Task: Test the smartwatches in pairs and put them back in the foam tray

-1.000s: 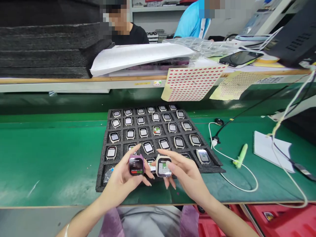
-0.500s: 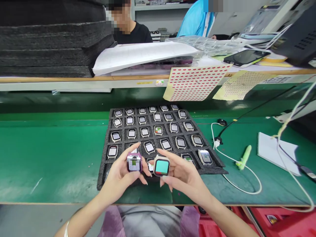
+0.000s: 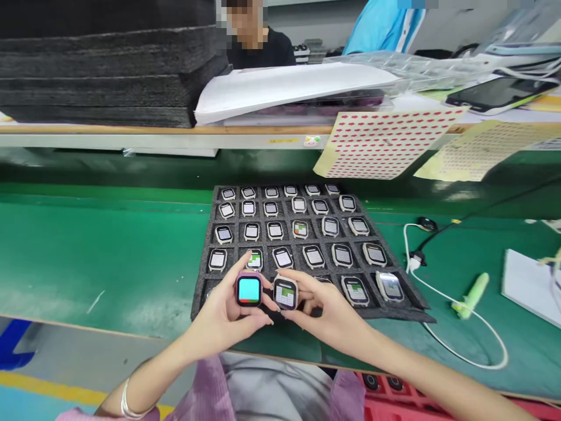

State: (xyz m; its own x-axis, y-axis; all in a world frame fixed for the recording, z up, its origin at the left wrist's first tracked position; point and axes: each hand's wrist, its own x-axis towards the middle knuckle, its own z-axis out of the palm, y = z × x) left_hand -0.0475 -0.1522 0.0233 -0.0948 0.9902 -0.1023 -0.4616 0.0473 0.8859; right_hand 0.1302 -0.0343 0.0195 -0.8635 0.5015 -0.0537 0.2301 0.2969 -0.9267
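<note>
Since the earlier frame, the left hand (image 3: 225, 318) has moved its thumb off the purple watch (image 3: 249, 289); its curled fingers hold the watch. The right hand (image 3: 328, 307) pinches a pale watch (image 3: 286, 294) between thumb and forefinger, just beside it. Both show above the near side of the foam tray (image 3: 394, 311), the purple one's screen cyan, the pale one's white and green.
</note>
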